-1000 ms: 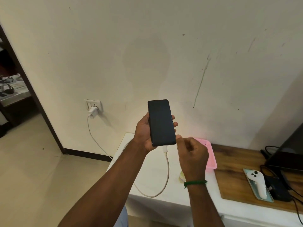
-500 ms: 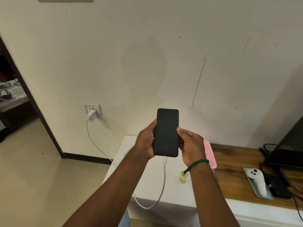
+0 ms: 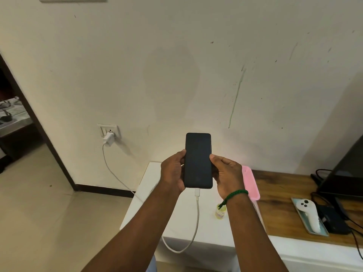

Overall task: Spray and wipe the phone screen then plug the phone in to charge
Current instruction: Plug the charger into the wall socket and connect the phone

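Note:
A black phone (image 3: pixel 198 160) with a dark screen stands upright in front of me above the white table (image 3: pixel 149 179). My left hand (image 3: pixel 172 171) grips its left edge and my right hand (image 3: pixel 225 173) grips its right edge. A white charging cable (image 3: pixel 197 211) is plugged into the phone's bottom and loops down over the table's front edge, then runs up to a white charger (image 3: pixel 108 139) in the wall socket (image 3: pixel 108 130). A small yellowish spray bottle (image 3: pixel 220 212) stands on the table, partly hidden by my right wrist.
A pink cloth (image 3: pixel 252 183) lies behind my right hand. To the right, a wooden board (image 3: pixel 279 203) carries a tray with a white controller (image 3: pixel 309 214), a black box (image 3: pixel 332 218) and cables. A dark screen (image 3: pixel 347 173) stands at far right. A doorway (image 3: pixel 15 122) opens on the left.
My right hand rose from below the phone's bottom end and took hold of its right edge. The phone came lower and straightened, now held in both hands.

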